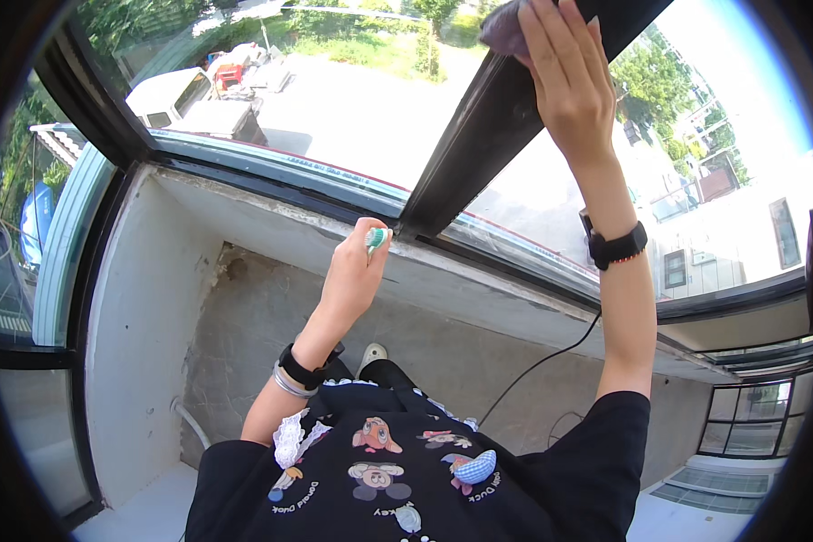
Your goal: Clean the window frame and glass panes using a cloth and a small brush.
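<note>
My left hand [353, 276] grips a small green-and-white tool [377, 238], which looks like a brush. Most of it is hidden in my fist. This hand is at the inner sill [264, 210], beside the foot of a black window mullion [457, 146]. Higher up, my right hand [572, 88] presses a folded dark purple-grey cloth [505, 30] against the same mullion. Its fingers lie flat over the cloth, near the top edge of the view. Glass panes flank the mullion on both sides.
A black cable [542, 362] hangs from the sill towards the concrete floor [447, 332]. At lower left, a pale pipe [191, 423] stands by the side wall [142, 325]. Beyond the glass are a white vehicle [169, 95] and trees.
</note>
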Tool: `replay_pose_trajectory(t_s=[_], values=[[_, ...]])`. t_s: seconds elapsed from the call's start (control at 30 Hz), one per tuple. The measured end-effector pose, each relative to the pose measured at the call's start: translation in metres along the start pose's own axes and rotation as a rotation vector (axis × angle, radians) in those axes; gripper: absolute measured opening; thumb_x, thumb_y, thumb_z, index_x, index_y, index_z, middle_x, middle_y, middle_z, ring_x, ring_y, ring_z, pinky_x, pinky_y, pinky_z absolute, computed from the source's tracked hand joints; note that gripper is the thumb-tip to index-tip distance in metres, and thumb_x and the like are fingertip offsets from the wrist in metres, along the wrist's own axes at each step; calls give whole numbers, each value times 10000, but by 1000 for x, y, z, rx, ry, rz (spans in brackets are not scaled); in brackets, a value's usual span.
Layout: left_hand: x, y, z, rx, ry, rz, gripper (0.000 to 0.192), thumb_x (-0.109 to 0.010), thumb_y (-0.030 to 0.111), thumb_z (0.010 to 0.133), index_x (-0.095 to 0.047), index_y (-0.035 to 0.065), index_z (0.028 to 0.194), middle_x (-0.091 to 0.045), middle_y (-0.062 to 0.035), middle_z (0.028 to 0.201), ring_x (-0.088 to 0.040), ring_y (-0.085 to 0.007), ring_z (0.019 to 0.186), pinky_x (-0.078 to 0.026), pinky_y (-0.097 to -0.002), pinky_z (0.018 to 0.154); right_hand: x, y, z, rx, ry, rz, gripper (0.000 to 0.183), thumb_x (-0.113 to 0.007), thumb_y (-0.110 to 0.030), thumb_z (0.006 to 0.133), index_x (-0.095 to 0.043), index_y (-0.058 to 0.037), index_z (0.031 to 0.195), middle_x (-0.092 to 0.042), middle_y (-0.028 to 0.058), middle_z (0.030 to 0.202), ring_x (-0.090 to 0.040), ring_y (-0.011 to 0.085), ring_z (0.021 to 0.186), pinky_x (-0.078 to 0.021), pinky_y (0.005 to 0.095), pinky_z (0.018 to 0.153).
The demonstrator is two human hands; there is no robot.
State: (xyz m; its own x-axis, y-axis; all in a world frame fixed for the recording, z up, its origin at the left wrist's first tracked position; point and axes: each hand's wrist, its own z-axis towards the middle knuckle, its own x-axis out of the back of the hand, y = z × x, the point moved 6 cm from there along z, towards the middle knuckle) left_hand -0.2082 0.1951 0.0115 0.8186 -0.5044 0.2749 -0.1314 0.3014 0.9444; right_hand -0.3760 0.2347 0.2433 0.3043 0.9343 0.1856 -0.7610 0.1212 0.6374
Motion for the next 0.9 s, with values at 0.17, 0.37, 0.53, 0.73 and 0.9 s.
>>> replay_pose_trajectory(t_s=[0.17, 0.37, 0.53, 0.73, 0.9], values=[[1, 3, -1, -11, 6, -23, 157, -530, 150, 926, -495, 9, 984, -565, -207, 728, -560, -383, 680, -438, -387, 611, -16, -31, -44, 11, -167, 95, 410, -652, -122, 804, -604, -123, 1212, -556, 32, 1292, -478, 207, 1245, -379, 357, 1052], [6, -7, 3, -3, 17, -4, 145, -535, 141, 922, -493, 8, 966, -561, -192, 716, -562, -364, 670, -438, -376, 610, -5, 3, -16, -56, -45, 69, 404, -639, -105, 813, -605, -129, 1214, -552, 29, 1296, -488, 215, 1235, -379, 370, 1046], [12, 2, 6, -48, 56, -28, 132, -529, 131, 923, -492, 10, 959, -559, -189, 717, -559, -363, 663, -439, -371, 610, -13, -31, -38, -10, -120, 140, 437, -689, -32, 748, -624, -79, 1179, -578, 72, 1263, -510, 259, 1215, -399, 425, 1008], [19, -20, 6, -15, 83, 19, 133, -527, 129, 923, -491, 9, 966, -567, -193, 730, -566, -368, 675, -444, -376, 615, -15, -30, -54, -26, -63, 11, 393, -641, -159, 822, -609, -139, 1213, -551, 24, 1303, -495, 217, 1232, -413, 357, 1000], [22, -39, 0, 61, 97, 56, 152, -503, 151, 947, -527, 6, 984, -615, -74, 730, -496, -105, 591, -417, -258, 567, -33, -87, -120, 119, -316, 63, 361, -559, -156, 879, -590, -167, 1238, -527, -1, 1332, -468, 176, 1255, -338, 335, 1055]])
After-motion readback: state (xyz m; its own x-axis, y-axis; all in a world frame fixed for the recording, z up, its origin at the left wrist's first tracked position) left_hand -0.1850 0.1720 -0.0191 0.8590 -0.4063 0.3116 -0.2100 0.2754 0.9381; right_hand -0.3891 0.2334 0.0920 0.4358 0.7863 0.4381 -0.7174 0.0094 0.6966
